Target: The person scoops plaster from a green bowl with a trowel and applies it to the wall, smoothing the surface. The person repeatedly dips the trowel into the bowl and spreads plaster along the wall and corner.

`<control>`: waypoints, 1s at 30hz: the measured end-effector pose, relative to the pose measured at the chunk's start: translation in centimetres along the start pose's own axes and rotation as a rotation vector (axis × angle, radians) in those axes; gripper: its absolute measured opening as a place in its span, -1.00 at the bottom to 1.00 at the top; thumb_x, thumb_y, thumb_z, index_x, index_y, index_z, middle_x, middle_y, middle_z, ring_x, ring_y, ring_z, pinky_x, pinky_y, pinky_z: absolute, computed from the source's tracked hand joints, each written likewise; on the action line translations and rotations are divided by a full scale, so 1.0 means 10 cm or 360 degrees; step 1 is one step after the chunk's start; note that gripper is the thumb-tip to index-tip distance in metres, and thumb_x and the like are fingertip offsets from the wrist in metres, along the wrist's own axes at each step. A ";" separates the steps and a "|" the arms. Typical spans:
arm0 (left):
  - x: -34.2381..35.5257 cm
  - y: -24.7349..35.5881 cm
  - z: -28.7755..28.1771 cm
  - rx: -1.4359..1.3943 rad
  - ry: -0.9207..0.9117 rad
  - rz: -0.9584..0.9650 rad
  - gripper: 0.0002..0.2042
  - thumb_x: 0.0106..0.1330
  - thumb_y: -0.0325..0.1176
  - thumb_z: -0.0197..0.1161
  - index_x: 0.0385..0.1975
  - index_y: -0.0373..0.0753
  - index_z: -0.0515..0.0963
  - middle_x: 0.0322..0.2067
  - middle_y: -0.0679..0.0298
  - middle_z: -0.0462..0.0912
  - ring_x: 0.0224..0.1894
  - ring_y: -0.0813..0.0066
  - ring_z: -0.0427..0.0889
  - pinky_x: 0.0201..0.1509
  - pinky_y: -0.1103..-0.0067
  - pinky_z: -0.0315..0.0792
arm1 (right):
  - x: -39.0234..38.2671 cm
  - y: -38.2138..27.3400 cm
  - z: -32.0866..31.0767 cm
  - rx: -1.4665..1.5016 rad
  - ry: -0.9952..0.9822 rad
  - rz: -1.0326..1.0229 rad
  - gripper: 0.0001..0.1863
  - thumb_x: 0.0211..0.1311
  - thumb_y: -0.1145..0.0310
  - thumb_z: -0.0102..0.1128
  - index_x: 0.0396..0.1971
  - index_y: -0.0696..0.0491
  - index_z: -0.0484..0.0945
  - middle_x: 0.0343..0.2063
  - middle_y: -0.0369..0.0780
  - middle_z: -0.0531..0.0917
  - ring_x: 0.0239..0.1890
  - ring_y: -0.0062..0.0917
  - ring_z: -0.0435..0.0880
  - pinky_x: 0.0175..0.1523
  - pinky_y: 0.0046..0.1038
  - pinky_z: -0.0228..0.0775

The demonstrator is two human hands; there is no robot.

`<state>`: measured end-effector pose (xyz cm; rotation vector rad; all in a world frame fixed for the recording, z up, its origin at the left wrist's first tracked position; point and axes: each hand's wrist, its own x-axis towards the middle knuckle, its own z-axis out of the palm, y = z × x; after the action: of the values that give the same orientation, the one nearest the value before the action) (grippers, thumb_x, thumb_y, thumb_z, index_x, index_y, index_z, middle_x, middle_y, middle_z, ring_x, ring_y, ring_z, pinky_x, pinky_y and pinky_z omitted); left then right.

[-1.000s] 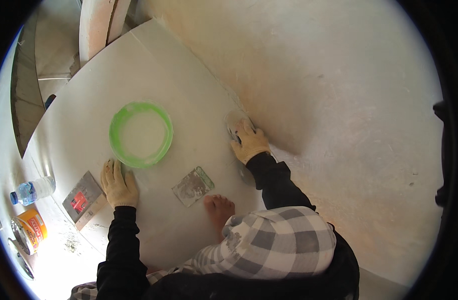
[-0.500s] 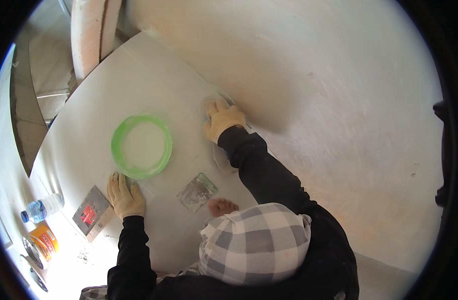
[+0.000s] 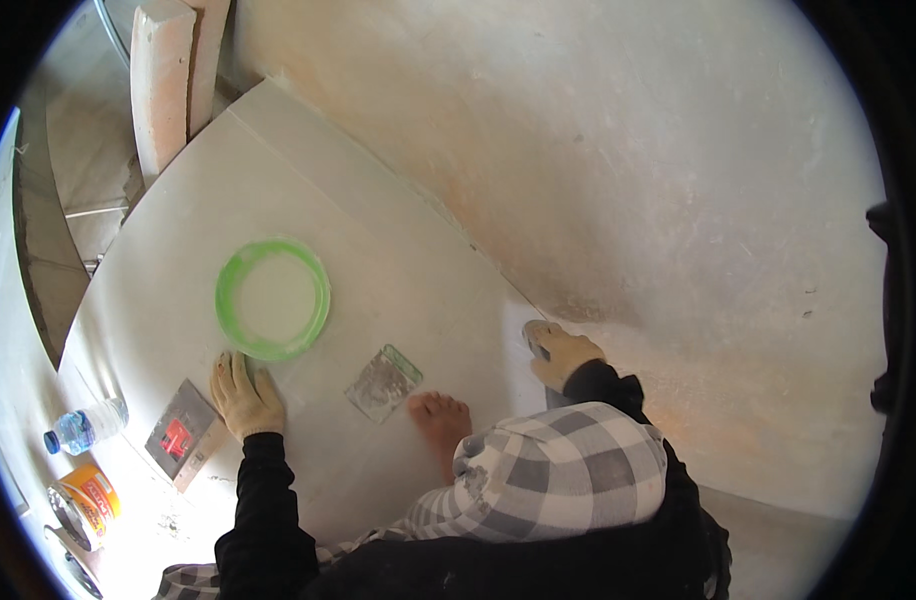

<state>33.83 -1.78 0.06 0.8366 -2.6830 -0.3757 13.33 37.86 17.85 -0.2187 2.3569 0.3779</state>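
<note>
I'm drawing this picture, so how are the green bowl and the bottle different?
The bowl is green; the bottle is clear with blue on it. The bowl is wide and round; the bottle is long and narrow. The bowl is open on top, but the bottle wears a cap. Neither is held.

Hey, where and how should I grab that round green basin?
Probably by the near rim of the green basin, with the left hand coming from the near side, thumb outside and fingers over the edge. The round wall gives an edge to pinch and shows no handle; the left hand lies close by, its fingers pointing roughly toward that rim.
</note>
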 end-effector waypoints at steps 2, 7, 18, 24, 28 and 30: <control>0.02 -0.05 0.02 -0.0064 0.0021 -0.0024 -0.61 0.37 -0.25 0.10 0.13 -0.27 0.51 0.16 0.00 0.50 0.27 -0.04 0.38 0.38 0.16 0.22 | -0.05 0.14 0.00 0.0409 -0.0060 -0.0441 -0.25 0.19 0.14 0.11 0.41 -0.02 0.24 0.27 -0.07 0.47 0.08 -0.06 0.60 0.21 -0.21 0.44; 0.48 -0.18 0.10 -0.0762 0.0266 -0.0667 -0.59 0.46 -0.16 0.02 0.14 -0.30 0.53 -0.02 0.11 0.64 -0.02 0.18 0.61 0.11 0.33 0.43 | 0.38 0.18 0.09 0.2611 -0.1095 -0.0838 -0.27 0.26 0.13 0.14 0.41 0.05 0.25 0.18 -0.05 0.53 0.05 -0.26 0.66 0.07 -0.30 0.53; 1.11 -0.08 -0.11 -0.1553 -0.0312 -0.1015 -0.60 0.41 -0.08 0.19 -0.35 -0.35 0.71 -0.58 0.36 0.62 -0.55 0.59 0.56 -0.41 0.60 0.47 | 0.08 -0.99 1.21 0.0818 0.0311 -0.0817 -0.39 0.18 0.29 0.27 0.26 -0.01 0.37 -0.07 -0.17 0.61 -0.08 -0.36 0.67 -0.01 -0.25 0.54; 0.98 -0.01 -0.24 -0.1078 -0.0592 -0.1029 -0.57 0.38 -0.02 0.18 -0.48 -0.33 0.65 -0.67 0.31 0.55 -0.64 0.63 0.48 -0.51 0.58 0.38 | 0.39 -0.53 0.05 0.2503 -0.1321 -0.0904 -0.41 0.16 0.30 0.28 0.23 0.01 0.41 0.06 -0.17 0.58 -0.02 -0.38 0.61 0.05 -0.30 0.49; 0.98 0.10 -0.15 -0.1412 -0.0337 -0.0793 -0.63 0.35 -0.09 0.17 -0.47 -0.32 0.61 -0.69 0.34 0.50 -0.61 0.62 0.47 -0.48 0.53 0.37 | 0.40 -1.08 -0.45 0.2050 -0.0979 -0.1381 -0.42 0.15 0.31 0.28 0.22 0.02 0.45 0.14 -0.17 0.55 0.02 -0.39 0.58 0.09 -0.33 0.46; 0.99 0.13 -0.12 -0.1399 -0.0473 -0.0805 -0.67 0.33 -0.13 0.16 -0.44 -0.32 0.60 -0.69 0.35 0.49 -0.59 0.60 0.47 -0.45 0.52 0.37 | 0.43 -1.43 -0.44 0.1192 0.0150 -0.2049 -0.39 0.08 0.30 0.29 0.21 -0.04 0.47 0.25 -0.18 0.47 -0.01 -0.32 0.55 0.08 -0.26 0.43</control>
<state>25.87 -6.69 3.62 1.1746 -2.0940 -1.7347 11.12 22.68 14.96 -1.2506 1.7896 -1.0940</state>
